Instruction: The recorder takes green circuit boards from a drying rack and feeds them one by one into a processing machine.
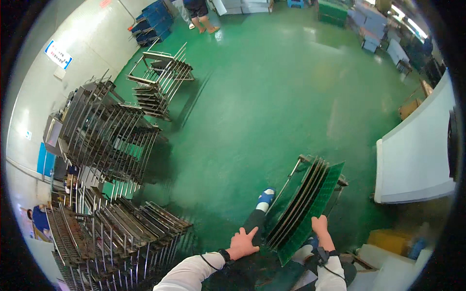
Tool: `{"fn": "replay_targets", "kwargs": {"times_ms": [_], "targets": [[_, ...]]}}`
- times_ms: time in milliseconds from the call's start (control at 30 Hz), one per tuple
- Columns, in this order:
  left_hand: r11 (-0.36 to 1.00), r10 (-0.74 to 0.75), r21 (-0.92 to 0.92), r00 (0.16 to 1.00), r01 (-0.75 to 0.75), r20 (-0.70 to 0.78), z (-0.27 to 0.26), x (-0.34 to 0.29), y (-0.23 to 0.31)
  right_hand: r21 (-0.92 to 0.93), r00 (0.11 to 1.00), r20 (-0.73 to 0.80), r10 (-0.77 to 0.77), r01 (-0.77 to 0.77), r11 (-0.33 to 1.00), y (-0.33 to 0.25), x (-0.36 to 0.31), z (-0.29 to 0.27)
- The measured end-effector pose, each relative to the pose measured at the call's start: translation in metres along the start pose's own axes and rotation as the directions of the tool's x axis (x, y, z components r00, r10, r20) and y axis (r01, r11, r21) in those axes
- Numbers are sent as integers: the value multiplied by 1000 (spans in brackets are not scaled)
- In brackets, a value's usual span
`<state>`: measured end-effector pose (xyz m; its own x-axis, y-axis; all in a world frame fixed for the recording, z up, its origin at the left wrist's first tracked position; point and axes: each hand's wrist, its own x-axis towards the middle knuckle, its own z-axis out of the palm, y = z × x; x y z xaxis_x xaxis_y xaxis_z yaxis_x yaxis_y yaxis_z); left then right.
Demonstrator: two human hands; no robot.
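Observation:
A green sheet-like panel (pixel 310 213) stands on edge at the right side of a small metal rack (pixel 293 169). Several dark, thin panels (pixel 297 206) stand beside it in the same rack. My right hand (pixel 320 226) is closed at the green panel's right edge, its fingertips partly hidden. To the left of the rack's near end is my left hand (pixel 243 244), fingers spread and nothing in it. It lies over my dark trouser leg, apart from the panels. My foot in a blue and white slipper (pixel 266 196) is beside the rack.
Metal racks with many rods (pixel 109 140) line the left wall, and another rack (pixel 162 77) stands farther back. A large white box-shaped unit (pixel 412 160) is at right. A yellow box (pixel 390 241) sits at lower right. Another person's legs (pixel 201 22) and blue crates (pixel 154 22) are far off.

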<state>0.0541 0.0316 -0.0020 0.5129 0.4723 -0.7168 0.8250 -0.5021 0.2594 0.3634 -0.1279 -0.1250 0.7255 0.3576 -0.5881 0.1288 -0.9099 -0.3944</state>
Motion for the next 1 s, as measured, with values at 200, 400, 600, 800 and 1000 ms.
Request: {"fn": "replay_targets", "kwargs": {"times_ms": [200,400,600,800,1000], "targets": [[998,68,4,990,-68,-123,26,-8,-10,465,998,-68,10,23,885,6,-98,-135],[997,81,7,975,-81,-207,44,-10,-17,743,931,-364,44,261,617,68,-241,-266],[998,45,53,982,-36,-184,56,-25,-25,672,672,-730,127,671,313,143,-415,-327],[984,111,150,991,-99,-75,53,-32,-13,539,492,-795,354,841,43,233,-555,-321],[948,227,233,974,-219,-6,58,-28,-29,426,403,-678,615,897,-119,299,-592,-289]]}}
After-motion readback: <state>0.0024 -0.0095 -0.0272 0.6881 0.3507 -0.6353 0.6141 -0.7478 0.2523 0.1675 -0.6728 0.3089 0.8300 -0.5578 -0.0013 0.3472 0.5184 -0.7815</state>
